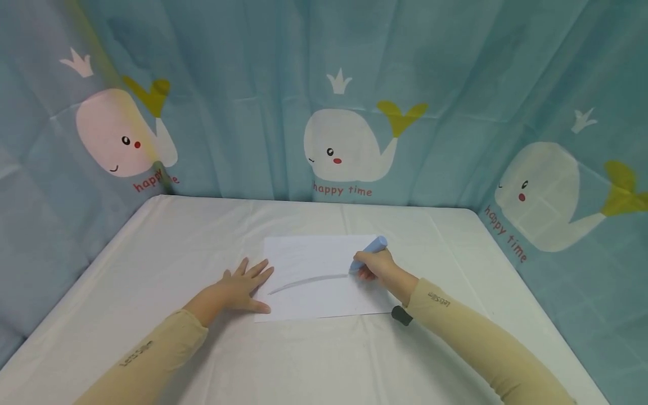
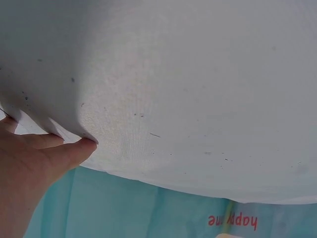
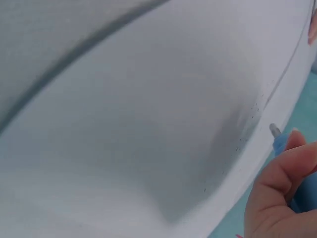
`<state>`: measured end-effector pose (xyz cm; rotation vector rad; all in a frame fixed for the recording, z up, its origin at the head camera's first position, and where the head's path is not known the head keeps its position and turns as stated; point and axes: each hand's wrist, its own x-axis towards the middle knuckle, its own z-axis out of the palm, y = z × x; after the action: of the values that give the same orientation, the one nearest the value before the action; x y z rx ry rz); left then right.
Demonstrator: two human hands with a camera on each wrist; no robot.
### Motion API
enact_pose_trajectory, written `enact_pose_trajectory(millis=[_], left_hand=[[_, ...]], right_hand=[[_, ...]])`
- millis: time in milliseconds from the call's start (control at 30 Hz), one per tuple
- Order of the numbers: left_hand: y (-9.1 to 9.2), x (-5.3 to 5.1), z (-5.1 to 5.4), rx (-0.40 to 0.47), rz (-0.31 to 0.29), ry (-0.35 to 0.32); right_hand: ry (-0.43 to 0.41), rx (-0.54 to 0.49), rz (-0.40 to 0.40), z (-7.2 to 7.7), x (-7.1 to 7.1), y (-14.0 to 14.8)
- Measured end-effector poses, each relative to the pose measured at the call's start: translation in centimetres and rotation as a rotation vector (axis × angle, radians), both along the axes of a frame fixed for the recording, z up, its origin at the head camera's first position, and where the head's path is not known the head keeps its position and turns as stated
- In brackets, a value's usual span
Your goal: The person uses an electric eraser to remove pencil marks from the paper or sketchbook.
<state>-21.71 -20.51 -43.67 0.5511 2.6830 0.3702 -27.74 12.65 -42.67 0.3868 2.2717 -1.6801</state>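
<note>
A blue-green curtain [image 1: 253, 62] — printed with pale whales [image 1: 349, 149] (yellow-tailed ones) — hangs around a white-covered table [image 1: 162, 253].

Blue pen [image 1: 376, 244]; white paper [image 1: 314, 305], grey line [image 1: 309, 279]; beige sleeves [image 1: 471, 334], dark lettering [image 1: 439, 299]; teal curtain [image 1: 243, 140], white whale print [image 1: 349, 146].

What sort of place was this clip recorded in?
Probably a curtained-off filming corner: blue-green curtains printed with whales rise behind and at both sides of a white-covered table, where a sheet of paper lies.
</note>
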Motion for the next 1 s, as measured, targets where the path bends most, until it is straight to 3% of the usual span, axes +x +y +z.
enact_pose_trajectory(millis=[200, 1000], left_hand=[[0.05, -0.04, -0.15, 0.011, -0.003, -0.012], [-0.08, -0.28, -0.33, -0.006, 0.002, 0.0]], right_hand=[[-0.03, 0.017, 0.045, -0.76, 0.02, 0.02], [-0.009, 0.016, 0.041, -0.89, 0.59, -0.47]])
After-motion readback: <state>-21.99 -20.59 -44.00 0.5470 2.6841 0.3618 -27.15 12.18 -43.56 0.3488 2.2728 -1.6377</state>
